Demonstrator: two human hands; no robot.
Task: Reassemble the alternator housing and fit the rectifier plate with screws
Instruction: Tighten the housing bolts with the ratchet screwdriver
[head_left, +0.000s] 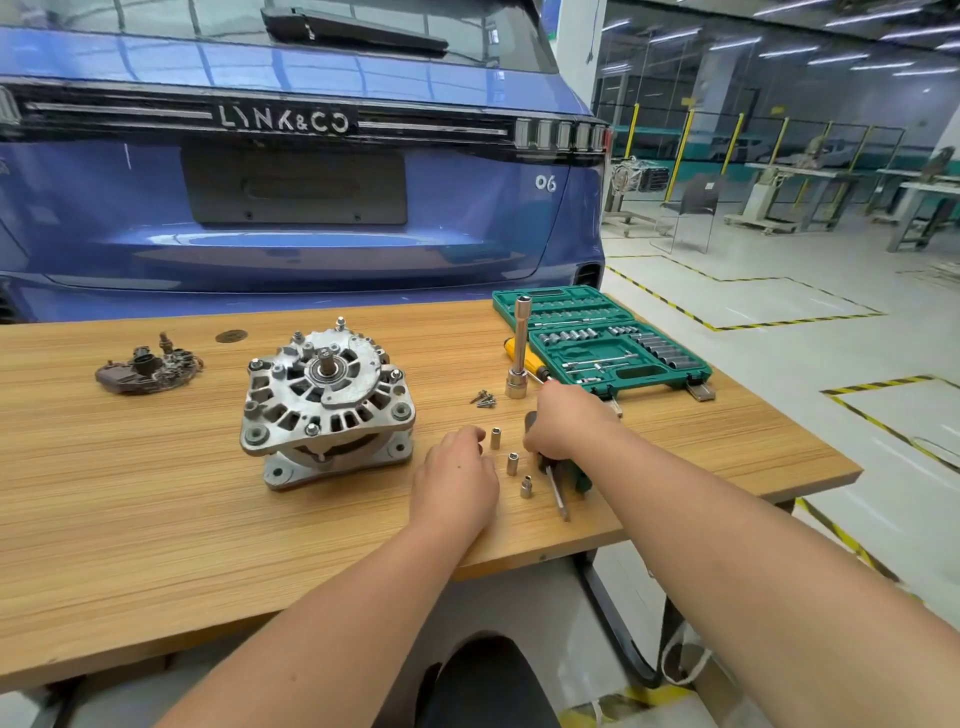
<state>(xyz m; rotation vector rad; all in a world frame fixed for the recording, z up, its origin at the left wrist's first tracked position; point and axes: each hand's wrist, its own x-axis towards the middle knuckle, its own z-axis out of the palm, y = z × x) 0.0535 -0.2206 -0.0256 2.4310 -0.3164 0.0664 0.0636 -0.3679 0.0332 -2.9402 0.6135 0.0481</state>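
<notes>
The grey cast-aluminium alternator housing (327, 402) sits upright mid-bench, and the dark, grimy rectifier plate (148, 364) lies well apart on its far left. The right hand (563, 423) grips a black-and-green ratchet handle (558, 470). The left hand (454, 475) rests curled beside three small silver sockets (511, 462); can't tell if it's pinching anything. I'd test-fit a socket on a housing bolt before committing, and keep the little pile of screws (483, 399) clear of stray elbows.
</notes>
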